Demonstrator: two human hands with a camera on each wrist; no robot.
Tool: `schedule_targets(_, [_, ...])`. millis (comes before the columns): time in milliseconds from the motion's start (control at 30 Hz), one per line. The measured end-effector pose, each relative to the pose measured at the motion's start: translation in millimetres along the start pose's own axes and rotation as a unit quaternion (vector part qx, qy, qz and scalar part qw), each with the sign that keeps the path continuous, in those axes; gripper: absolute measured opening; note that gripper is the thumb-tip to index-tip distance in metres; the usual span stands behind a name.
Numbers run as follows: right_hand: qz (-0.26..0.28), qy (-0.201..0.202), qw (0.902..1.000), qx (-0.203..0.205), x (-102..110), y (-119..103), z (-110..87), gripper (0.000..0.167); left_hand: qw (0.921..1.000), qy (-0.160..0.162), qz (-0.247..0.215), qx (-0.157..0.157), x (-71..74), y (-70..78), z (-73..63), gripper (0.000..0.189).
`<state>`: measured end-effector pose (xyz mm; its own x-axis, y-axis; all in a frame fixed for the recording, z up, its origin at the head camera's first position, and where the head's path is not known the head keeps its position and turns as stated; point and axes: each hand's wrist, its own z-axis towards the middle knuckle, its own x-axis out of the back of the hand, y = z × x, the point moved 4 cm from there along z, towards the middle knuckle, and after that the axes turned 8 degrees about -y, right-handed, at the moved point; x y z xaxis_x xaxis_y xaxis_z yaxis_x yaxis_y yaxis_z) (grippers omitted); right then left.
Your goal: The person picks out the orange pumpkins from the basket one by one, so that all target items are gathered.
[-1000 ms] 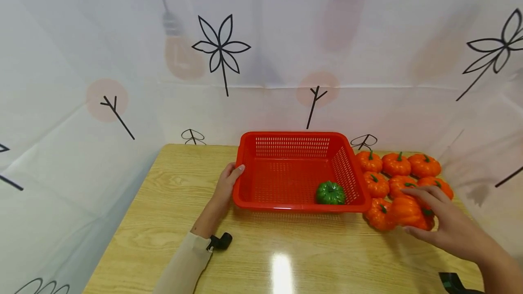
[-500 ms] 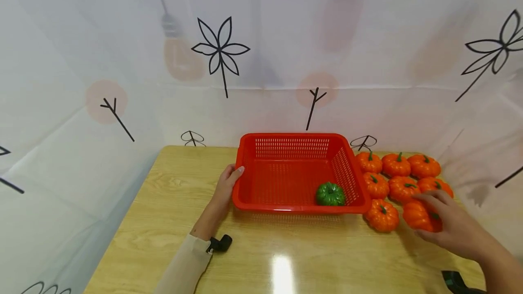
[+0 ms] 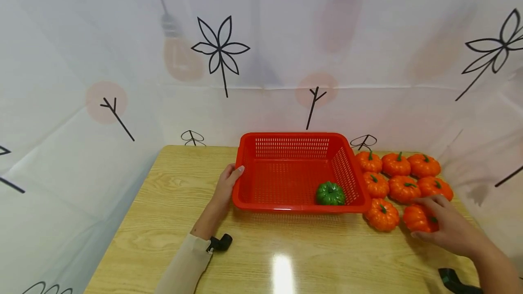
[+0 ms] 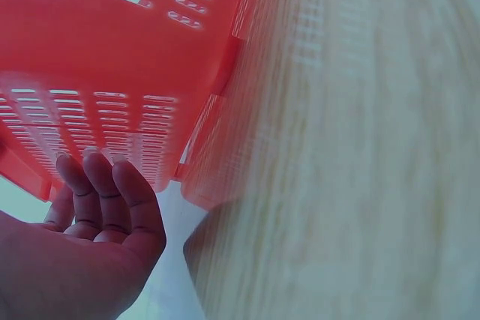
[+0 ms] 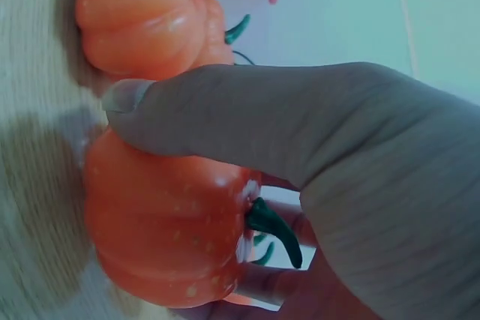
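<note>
My left hand grips the left rim of a red plastic basket, thumb over the edge. In the left wrist view, its fingers lie against the slotted outer wall. A green pumpkin sits inside the basket, in the near right corner. To the right of the basket, my right hand holds a small orange pumpkin at the front right of a group. The right wrist view shows the thumb on one side of this pumpkin and fingers on the other; its green stem points toward the palm.
Several more orange pumpkins stand in rows against the basket's right side. One orange pumpkin sits just left of the held one. The wooden table meets a patterned white cloth at the back and sides.
The right hand has moved the held orange pumpkin slightly right and toward me, away from the neighbouring pumpkin, then shifted a little lower. The left hand and basket have stayed put.
</note>
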<state>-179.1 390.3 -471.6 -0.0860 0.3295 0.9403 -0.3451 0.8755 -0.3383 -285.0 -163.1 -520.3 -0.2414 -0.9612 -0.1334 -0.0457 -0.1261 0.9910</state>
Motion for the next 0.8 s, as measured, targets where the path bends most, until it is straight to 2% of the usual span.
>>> schedule_targets(67, [0.007, -0.005, 0.9999, -0.009, -2.0, 1.1, 1.9, 0.076, 1.0000, 0.000, -0.003, -0.002, -0.1, 0.0, 0.7, 0.053])
schedule_targets(367, [0.034, -0.076, 0.9944, -0.065, -9.2, 8.2, 7.2, 0.080, 1.0000, -0.001, -0.003, -0.001, -2.3, -0.2, 1.5, 0.052])
schedule_targets(633, [0.025, -0.073, 0.9951, -0.062, -9.8, 7.0, 8.3, 0.078, 0.9997, -0.016, 0.017, 0.006, 0.3, 3.6, 0.4, 0.058])
schedule_targets(800, [0.026, -0.054, 0.9969, -0.051, -5.2, 3.2, 6.4, 0.074, 0.9984, -0.033, 0.044, 0.014, 6.2, 8.9, 0.1, 0.058])
